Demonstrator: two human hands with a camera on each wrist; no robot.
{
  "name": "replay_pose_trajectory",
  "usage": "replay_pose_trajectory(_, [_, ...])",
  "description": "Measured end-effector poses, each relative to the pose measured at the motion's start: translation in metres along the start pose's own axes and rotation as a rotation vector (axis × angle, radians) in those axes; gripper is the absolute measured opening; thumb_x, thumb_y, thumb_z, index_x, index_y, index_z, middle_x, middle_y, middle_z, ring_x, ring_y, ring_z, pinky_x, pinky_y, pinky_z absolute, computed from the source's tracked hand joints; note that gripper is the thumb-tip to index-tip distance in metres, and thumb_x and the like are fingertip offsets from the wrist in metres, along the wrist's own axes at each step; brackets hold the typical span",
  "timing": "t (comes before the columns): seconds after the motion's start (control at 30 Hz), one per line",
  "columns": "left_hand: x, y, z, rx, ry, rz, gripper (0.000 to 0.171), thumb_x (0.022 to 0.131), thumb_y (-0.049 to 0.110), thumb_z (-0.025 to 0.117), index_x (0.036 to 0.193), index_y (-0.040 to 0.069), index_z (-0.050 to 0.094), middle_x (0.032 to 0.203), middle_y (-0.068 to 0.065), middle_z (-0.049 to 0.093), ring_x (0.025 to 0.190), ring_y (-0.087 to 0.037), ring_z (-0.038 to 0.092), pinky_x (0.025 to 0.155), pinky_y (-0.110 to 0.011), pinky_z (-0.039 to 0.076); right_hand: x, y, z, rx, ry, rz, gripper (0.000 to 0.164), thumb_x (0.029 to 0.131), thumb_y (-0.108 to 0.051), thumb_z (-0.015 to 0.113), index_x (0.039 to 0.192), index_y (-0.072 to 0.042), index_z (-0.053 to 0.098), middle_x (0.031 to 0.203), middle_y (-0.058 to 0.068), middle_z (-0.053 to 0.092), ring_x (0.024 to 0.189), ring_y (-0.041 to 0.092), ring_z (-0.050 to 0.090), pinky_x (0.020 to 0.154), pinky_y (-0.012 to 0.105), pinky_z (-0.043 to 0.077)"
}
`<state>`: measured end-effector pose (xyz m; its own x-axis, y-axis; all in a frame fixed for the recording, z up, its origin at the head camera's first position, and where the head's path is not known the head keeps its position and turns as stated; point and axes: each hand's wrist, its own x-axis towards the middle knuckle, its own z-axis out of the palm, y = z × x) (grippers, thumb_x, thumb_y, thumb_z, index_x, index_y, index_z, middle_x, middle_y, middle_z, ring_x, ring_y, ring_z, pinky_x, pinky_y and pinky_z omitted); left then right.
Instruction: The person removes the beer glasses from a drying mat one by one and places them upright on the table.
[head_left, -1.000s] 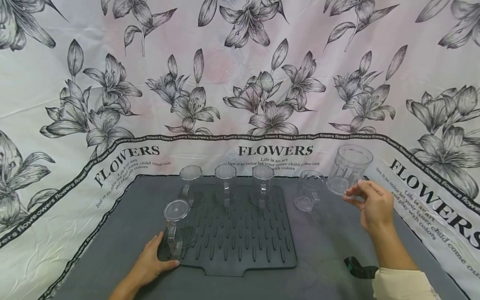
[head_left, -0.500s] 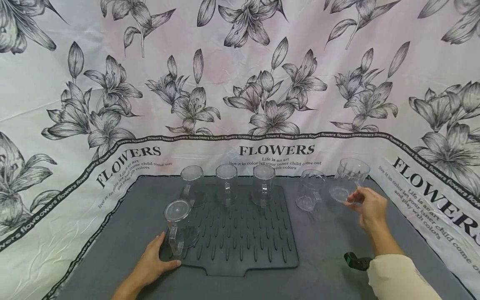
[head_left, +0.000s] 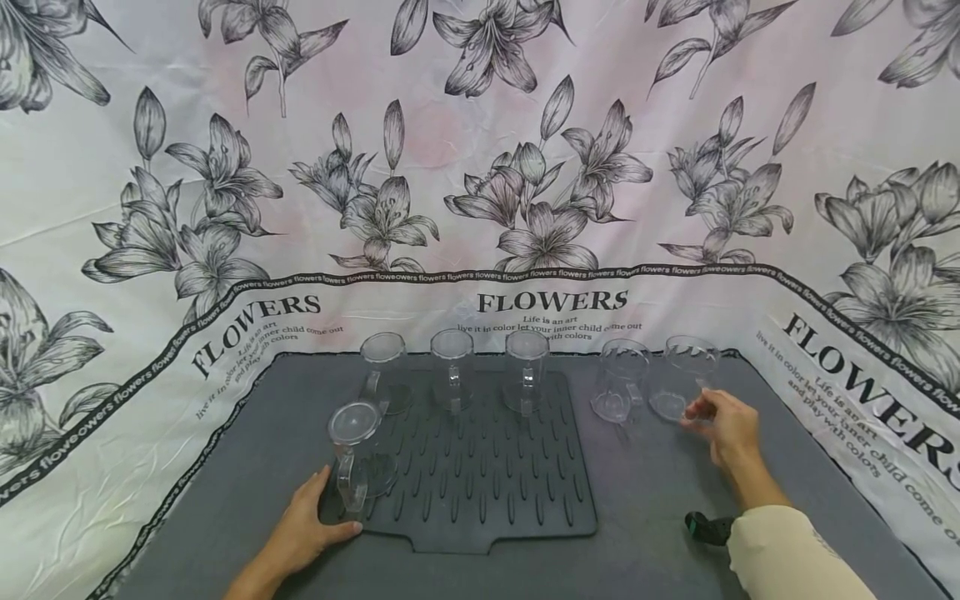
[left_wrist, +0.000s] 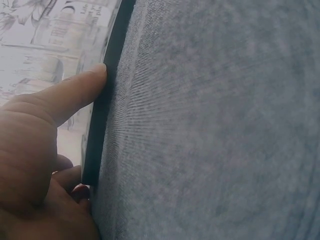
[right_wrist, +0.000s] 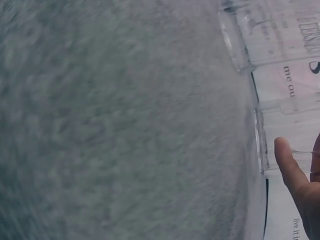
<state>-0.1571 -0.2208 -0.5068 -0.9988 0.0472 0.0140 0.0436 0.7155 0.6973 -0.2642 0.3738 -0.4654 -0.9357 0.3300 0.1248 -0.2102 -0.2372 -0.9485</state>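
In the head view my right hand pinches the handle of a clear mug. This mug stands upright on the grey tabletop. The right wrist view shows the thumb and fingers on either side of the thin clear handle. Just left is another upright clear mug. My left hand rests at the near left corner of a dark ridged drying mat, thumb along its front edge. Beside that hand, a clear mug sits upside down on the mat.
Three more upside-down clear mugs line the mat's back edge: a left one, a middle one and a right one. A black strapped device is by the right sleeve. Flower-printed cloth rises behind the table.
My right hand has moved down and left, lowering the mug from the air onto the tabletop beside the other upright mug. My left hand stays at the mat's corner.
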Motion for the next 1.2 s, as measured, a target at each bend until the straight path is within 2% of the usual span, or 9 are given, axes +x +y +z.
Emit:
replay_pose_trajectory(0.2, [-0.002,0.002,0.000,-0.001,0.009,-0.002,0.109,0.070,0.032,0.087,0.143,-0.018,0.023,0.143,-0.043,0.024,0.133,-0.056,0.020,0.105,-0.064,0.021,0.001,0.004,-0.004,-0.032,0.015,0.012,0.033,0.100,-0.005,0.048,0.071,0.002,0.063,0.067,0.007,0.063,0.062,0.018,0.063,0.057,0.040,0.057])
replay_pose_trajectory(0.47, [-0.005,0.002,0.000,-0.012,0.020,0.005,0.108,0.070,0.030,0.087,0.142,-0.019,0.023,0.142,-0.043,0.024,0.133,-0.056,0.019,0.105,-0.064,0.020,0.005,0.006,-0.009,0.009,-0.046,0.009,0.035,0.100,-0.003,0.046,0.069,0.001,0.063,0.067,0.007,0.065,0.063,0.018,0.063,0.059,0.040,0.057])
replay_pose_trajectory(0.77, [-0.007,0.000,0.003,-0.005,0.023,0.008,0.108,0.071,0.031,0.087,0.142,-0.019,0.024,0.142,-0.043,0.025,0.133,-0.056,0.020,0.105,-0.063,0.020,0.004,0.003,-0.010,-0.039,-0.078,0.028,0.031,0.101,-0.009,0.049,0.079,0.005,0.066,0.077,0.007,0.070,0.074,0.018,0.066,0.066,0.038,0.058])
replay_pose_trajectory(0.93, [-0.008,0.000,0.004,-0.007,0.025,0.000,0.108,0.070,0.031,0.087,0.142,-0.019,0.024,0.142,-0.043,0.025,0.133,-0.056,0.020,0.106,-0.063,0.020,0.001,0.002,-0.011,-0.059,-0.087,0.035,0.027,0.101,-0.015,0.054,0.087,0.003,0.068,0.083,0.004,0.072,0.080,0.016,0.067,0.068,0.034,0.057])
replay_pose_trajectory(1.07, [-0.008,0.001,0.004,0.005,0.027,-0.003,0.107,0.070,0.032,0.087,0.142,-0.019,0.025,0.142,-0.042,0.025,0.133,-0.055,0.021,0.105,-0.063,0.021,-0.004,-0.001,-0.018,-0.085,-0.069,0.056,0.025,0.101,-0.021,0.055,0.094,-0.002,0.070,0.087,0.000,0.072,0.084,0.014,0.067,0.069,0.031,0.056])
replay_pose_trajectory(1.2, [-0.007,0.004,0.003,0.004,0.029,0.000,0.107,0.070,0.033,0.087,0.142,-0.019,0.026,0.142,-0.042,0.025,0.132,-0.056,0.022,0.105,-0.063,0.022,-0.009,-0.008,-0.026,-0.105,-0.013,0.014,0.025,0.101,-0.025,0.054,0.093,-0.007,0.070,0.088,-0.003,0.071,0.082,0.012,0.066,0.065,0.029,0.054])
